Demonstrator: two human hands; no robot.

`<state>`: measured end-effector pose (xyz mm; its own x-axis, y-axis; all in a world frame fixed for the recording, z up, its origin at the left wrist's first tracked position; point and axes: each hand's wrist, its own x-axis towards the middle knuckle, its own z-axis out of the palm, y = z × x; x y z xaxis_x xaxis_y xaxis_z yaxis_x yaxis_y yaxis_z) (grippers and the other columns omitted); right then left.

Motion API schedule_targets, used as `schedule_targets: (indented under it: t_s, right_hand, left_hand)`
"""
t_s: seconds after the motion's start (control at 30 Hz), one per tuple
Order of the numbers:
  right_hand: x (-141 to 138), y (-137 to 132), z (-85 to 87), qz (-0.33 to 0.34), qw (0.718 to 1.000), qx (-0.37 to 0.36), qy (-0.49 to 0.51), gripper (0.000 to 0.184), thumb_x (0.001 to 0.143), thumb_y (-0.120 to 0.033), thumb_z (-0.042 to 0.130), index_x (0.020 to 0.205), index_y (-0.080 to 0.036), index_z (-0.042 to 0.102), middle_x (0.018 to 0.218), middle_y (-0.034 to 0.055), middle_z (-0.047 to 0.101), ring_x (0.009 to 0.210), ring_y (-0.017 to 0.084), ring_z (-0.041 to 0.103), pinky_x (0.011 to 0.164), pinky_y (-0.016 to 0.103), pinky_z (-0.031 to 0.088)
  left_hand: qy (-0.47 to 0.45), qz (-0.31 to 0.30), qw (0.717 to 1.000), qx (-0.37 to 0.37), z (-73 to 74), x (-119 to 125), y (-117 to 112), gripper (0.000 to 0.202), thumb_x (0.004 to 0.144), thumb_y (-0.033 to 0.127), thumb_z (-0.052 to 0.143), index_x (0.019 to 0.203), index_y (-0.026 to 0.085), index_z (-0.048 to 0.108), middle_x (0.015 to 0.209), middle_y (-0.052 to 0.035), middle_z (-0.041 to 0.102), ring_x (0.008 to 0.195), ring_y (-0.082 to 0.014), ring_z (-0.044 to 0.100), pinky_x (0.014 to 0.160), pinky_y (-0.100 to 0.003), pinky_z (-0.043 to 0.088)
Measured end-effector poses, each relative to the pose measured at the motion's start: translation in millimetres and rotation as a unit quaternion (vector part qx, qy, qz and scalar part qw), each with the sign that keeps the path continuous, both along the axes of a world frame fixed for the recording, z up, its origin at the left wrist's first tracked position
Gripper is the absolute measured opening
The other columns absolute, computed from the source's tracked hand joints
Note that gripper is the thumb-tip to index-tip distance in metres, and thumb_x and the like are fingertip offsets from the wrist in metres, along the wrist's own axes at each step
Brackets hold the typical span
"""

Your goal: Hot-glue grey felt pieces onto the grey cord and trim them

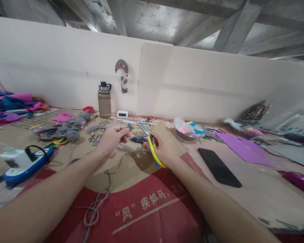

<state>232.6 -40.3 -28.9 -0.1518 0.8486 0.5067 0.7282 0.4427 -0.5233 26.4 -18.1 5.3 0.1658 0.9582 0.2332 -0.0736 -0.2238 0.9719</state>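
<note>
My left hand pinches a small grey felt piece between thumb and fingers, held just above the table. My right hand grips yellow-handled scissors; the steel blades point up and left, apart, with their tips beside the grey piece. Both forearms reach in from the bottom edge. A dark blue tool lies on the table behind the hands, partly hidden by the scissors.
A black phone lies right of my right hand. Grey felt cut-outs, a water bottle, a metal bowl, purple sheets, a blue-white device and a grey cord surround the work spot.
</note>
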Motion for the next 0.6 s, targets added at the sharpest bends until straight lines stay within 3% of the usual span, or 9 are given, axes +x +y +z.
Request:
schedule_targets:
  t_s: [0.17, 0.3, 0.37, 0.43, 0.5, 0.6]
  right_hand:
    - [3.0, 5.1, 1.8, 0.0, 0.99, -0.051, 0.128, 0.041, 0.076, -0.049, 0.056, 0.104, -0.019, 0.057, 0.083, 0.0032, 0.06, 0.073, 0.016, 0.055, 0.066, 0.029, 0.044]
    - [-2.2, 5.4, 4.1, 0.045, 0.933, -0.156, 0.322, 0.045, 0.072, -0.05, 0.059, 0.106, -0.021, 0.052, 0.065, -0.0042, 0.052, 0.047, 0.009, 0.045, 0.045, 0.022, 0.038]
    - [-5.6, 3.6, 6.8, 0.052, 0.895, -0.192, 0.399, 0.046, 0.072, -0.05, 0.06, 0.107, -0.021, 0.049, 0.06, -0.007, 0.046, 0.04, 0.005, 0.037, 0.037, 0.018, 0.03]
    - [-8.3, 0.1, 11.1, 0.068, 0.877, -0.202, 0.431, 0.046, 0.071, -0.048, 0.061, 0.107, -0.021, 0.049, 0.058, -0.008, 0.045, 0.038, 0.004, 0.034, 0.035, 0.016, 0.026]
    - [-10.1, -4.4, 16.5, 0.086, 0.878, -0.199, 0.427, 0.047, 0.07, -0.045, 0.063, 0.107, -0.021, 0.05, 0.058, -0.0078, 0.046, 0.038, 0.004, 0.034, 0.035, 0.016, 0.026]
    - [-12.3, -10.4, 22.9, 0.119, 0.889, -0.195, 0.396, 0.05, 0.067, -0.042, 0.066, 0.11, -0.02, 0.052, 0.059, -0.0066, 0.049, 0.043, 0.004, 0.04, 0.038, 0.016, 0.029]
  left_hand:
    - [0.019, 0.006, 1.0, 0.005, -3.8, -1.1, 3.8, 0.027, 0.072, 0.039, 0.063, 0.067, 0.013, 0.063, 0.067, -0.0044, 0.062, 0.051, -0.0087, 0.05, 0.052, -0.022, 0.04]
    - [0.098, 0.034, 0.992, 0.073, -3.5, 1.1, 0.3, 0.022, 0.075, 0.036, 0.061, 0.081, 0.016, 0.068, 0.071, -0.0042, 0.066, 0.055, -0.0114, 0.055, 0.056, -0.024, 0.044]
    - [0.178, 0.056, 0.97, 0.159, -2.4, 2.6, -4.9, 0.022, 0.078, 0.034, 0.058, 0.09, 0.019, 0.069, 0.073, -0.0028, 0.067, 0.059, -0.0129, 0.058, 0.059, -0.025, 0.046]
    - [0.247, 0.063, 0.929, 0.269, -1.3, 3.7, -10.6, 0.02, 0.08, 0.029, 0.056, 0.093, 0.022, 0.07, 0.077, -0.0022, 0.069, 0.066, -0.0139, 0.06, 0.066, -0.027, 0.047]
    - [0.276, 0.059, 0.892, 0.354, -0.7, 4.3, -14.9, 0.02, 0.081, 0.025, 0.056, 0.094, 0.024, 0.071, 0.081, -0.0021, 0.07, 0.073, -0.0146, 0.061, 0.073, -0.028, 0.047]
    - [0.282, 0.05, 0.868, 0.405, -0.5, 4.8, -18.0, 0.021, 0.082, 0.021, 0.055, 0.095, 0.024, 0.07, 0.081, -0.0024, 0.07, 0.076, -0.0147, 0.062, 0.075, -0.027, 0.047]
